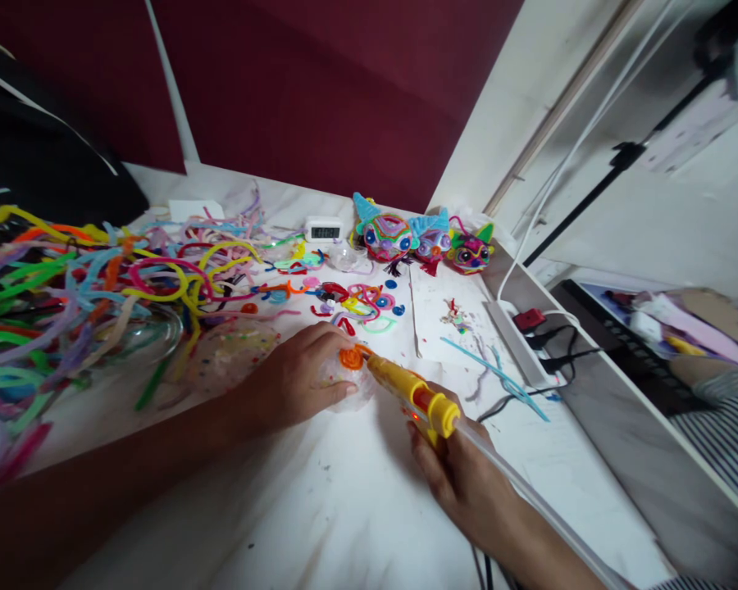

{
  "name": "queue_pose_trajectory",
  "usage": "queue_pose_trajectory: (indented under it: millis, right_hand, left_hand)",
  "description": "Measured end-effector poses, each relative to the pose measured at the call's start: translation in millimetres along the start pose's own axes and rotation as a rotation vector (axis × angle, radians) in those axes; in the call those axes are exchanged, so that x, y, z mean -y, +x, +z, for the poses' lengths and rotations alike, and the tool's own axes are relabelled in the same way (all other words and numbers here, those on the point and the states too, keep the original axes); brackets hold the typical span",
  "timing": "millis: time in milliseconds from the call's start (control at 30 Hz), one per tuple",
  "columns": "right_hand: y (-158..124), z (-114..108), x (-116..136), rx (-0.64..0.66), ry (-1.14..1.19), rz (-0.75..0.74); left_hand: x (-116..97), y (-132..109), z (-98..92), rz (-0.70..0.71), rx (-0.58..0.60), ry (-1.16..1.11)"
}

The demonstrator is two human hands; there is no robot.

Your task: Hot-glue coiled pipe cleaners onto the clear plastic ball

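My left hand (311, 369) is closed around a clear plastic ball (357, 393) on the white table. An orange pipe-cleaner coil (351, 358) lies on top of the ball, near my left fingertips. My right hand (461, 467) grips a yellow hot glue gun (409, 387) with a long glue stick out of its back. A small orange-red light glows on the gun's side. Its nozzle points left and reaches the coil's edge; whether it touches cannot be seen clearly. Short pipe-cleaner pieces and blue coils (398, 310) lie just beyond the ball.
Loose pipe cleaners (104, 279) heap up on the left. Several decorated ball faces (386, 236) stand at the back beside a small digital clock (324, 229). A power strip (521, 344) with cables runs along the right ledge. A person's striped sleeve (729, 393) shows at far right.
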State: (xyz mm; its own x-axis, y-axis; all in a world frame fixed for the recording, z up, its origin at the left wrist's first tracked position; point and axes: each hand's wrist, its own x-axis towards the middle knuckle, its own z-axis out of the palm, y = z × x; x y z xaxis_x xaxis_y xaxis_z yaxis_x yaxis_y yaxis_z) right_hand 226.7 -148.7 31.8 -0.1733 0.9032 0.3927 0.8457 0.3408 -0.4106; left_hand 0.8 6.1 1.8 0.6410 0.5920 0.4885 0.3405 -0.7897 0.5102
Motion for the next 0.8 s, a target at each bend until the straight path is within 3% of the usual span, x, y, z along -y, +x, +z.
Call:
queue_pose_trajectory:
  millis: [200, 433, 567, 700, 800]
  right_hand:
    - [-14, -2, -3, 0.029, 0.143, 0.106]
    - [-28, -25, -7, 0.058, 0.584, 0.568]
    - [-34, -38, -5, 0.205, 0.702, 0.781]
    - [-40, -35, -6, 0.274, 0.77, 0.82]
    - [-43, -31, -12, 0.324, 0.669, 0.808]
  left_hand:
    - [-1, 0, 0.2, -0.013, -0.008, 0.001]
    - [-5, 2, -7.4, -0.074, 0.088, 0.005]
    - [-8, 6, -14.7, -0.063, 0.141, -0.004]
    - [-10, 8, -19.6, -0.07, 0.203, 0.004]
    - [-12, 7, -20.1, -0.108, 0.203, 0.018]
